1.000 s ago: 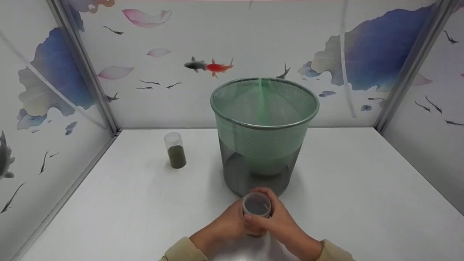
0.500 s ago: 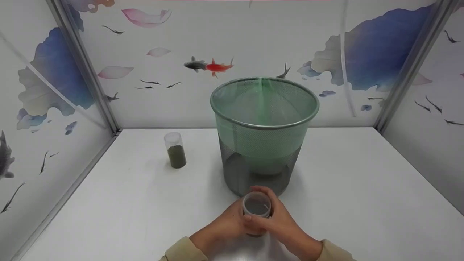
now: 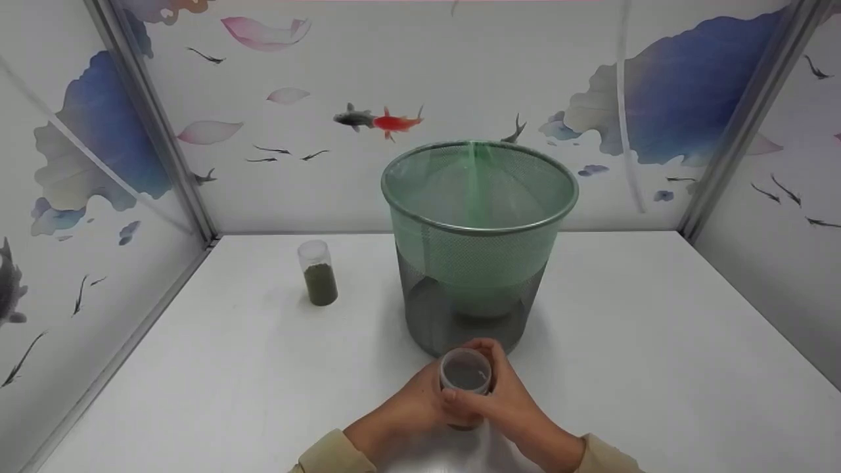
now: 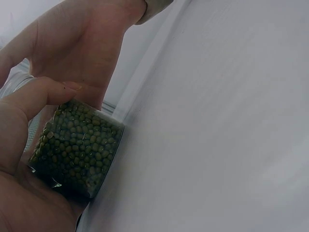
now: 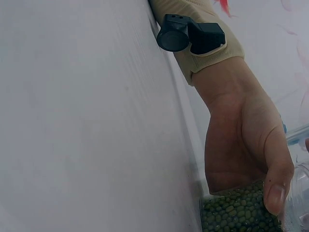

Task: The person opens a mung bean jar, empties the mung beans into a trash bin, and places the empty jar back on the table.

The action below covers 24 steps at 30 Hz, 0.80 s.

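Observation:
A clear plastic jar (image 3: 466, 371) stands near the front of the table, its round top facing up. Green beans (image 4: 79, 150) fill its lower part, and its base meets the tabletop in the left wrist view. My left hand (image 3: 420, 397) wraps round the jar from the left; its thumb (image 5: 275, 198) lies along the side in the right wrist view. From the right, my right hand (image 3: 509, 391) holds the upper part, thumb in front and fingers curled behind the rim. The hands hide most of the jar's body in the head view.
A mesh wastebasket (image 3: 407, 309) with a green bag (image 3: 479, 263) inside stands just behind the hands. A second clear jar (image 3: 320, 282), partly filled with green contents, is at the back left. Printed panels (image 3: 460, 66) enclose the white table (image 3: 230, 368).
My right hand's fingers have shifted slightly to the right behind the jar's rim. The jar, the left hand and the wastebasket keep their places.

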{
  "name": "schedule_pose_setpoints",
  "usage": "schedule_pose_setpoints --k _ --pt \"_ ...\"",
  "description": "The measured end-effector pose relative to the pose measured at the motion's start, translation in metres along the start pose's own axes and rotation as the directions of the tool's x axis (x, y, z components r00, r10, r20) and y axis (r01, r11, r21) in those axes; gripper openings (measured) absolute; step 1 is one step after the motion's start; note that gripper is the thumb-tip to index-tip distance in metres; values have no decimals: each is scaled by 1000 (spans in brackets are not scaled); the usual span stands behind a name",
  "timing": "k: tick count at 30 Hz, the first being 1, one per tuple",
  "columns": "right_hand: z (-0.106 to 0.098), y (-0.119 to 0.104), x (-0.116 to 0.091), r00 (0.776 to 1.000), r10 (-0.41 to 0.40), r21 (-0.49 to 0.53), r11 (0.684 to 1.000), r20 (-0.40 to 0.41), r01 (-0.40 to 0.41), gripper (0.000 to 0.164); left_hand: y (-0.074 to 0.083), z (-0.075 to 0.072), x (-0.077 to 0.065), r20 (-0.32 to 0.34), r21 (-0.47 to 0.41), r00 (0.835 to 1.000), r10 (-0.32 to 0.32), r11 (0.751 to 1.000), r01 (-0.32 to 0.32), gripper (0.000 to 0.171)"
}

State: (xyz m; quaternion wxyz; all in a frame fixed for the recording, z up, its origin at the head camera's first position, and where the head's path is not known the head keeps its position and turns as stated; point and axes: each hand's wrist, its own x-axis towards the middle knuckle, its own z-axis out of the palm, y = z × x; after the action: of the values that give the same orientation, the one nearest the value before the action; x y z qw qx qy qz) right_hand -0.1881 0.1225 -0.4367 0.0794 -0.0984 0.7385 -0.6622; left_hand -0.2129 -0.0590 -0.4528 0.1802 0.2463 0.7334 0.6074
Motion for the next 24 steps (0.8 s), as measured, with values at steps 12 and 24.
schedule_pose_setpoints --k 12,24 --pt "0 1 0 1000 -5 3 1000 0 5 77 0 0 1 -12 64 1000 -4 998 5 94" --pt "0 0 1 999 0 -10 1000 45 0 77 1 1 -1 -24 41 999 -30 999 31 80"
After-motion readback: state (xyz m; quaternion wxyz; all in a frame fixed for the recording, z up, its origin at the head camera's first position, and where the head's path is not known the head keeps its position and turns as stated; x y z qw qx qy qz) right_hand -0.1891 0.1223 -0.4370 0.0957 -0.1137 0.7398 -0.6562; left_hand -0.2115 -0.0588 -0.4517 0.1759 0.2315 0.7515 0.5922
